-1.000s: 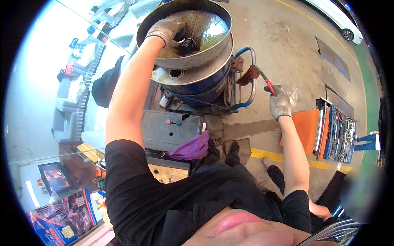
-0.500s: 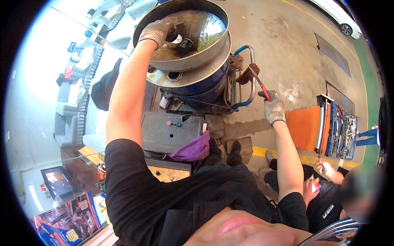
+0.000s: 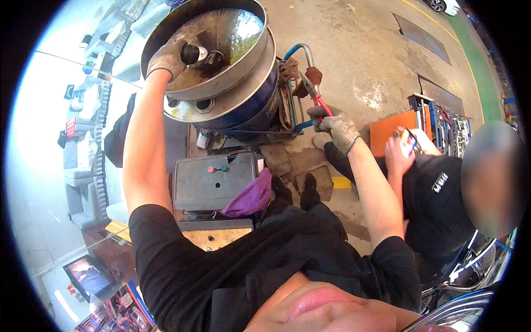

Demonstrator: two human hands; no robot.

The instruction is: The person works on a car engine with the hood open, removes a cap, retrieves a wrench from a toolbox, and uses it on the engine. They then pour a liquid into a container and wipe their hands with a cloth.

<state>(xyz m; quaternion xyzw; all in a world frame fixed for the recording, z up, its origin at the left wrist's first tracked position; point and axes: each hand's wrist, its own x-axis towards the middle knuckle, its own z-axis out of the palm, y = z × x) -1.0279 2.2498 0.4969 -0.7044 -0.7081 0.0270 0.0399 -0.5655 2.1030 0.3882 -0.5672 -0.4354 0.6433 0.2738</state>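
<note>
My left hand (image 3: 167,60), in a knitted work glove, grips a black oil filter (image 3: 189,53) over the wide metal drain pan (image 3: 260,51). A pale round end (image 3: 202,53) shows beside it. Another dark canister (image 3: 213,62) lies in the pan, close to the held one. Dark, shiny liquid coats the pan's bottom. My right hand (image 3: 340,131), gloved too, is closed round red-handled pliers (image 3: 319,100), whose metal end points up toward the cart handle. The pan rests on a blue drum (image 3: 243,113), to the left of the pliers.
A tubular blue cart handle (image 3: 305,51) with brown rags stands right of the drum. Nearer me are a black lidded box (image 3: 193,182) and a purple cloth (image 3: 249,195). A co-worker in black (image 3: 428,205) crouches at right, beside an orange panel (image 3: 391,130) and a tool tray (image 3: 451,130).
The whole view has shifted. My right hand has come left, nearer the cart handle, and the pliers' two handles now show apart. My left hand still holds the filter over the pan.
</note>
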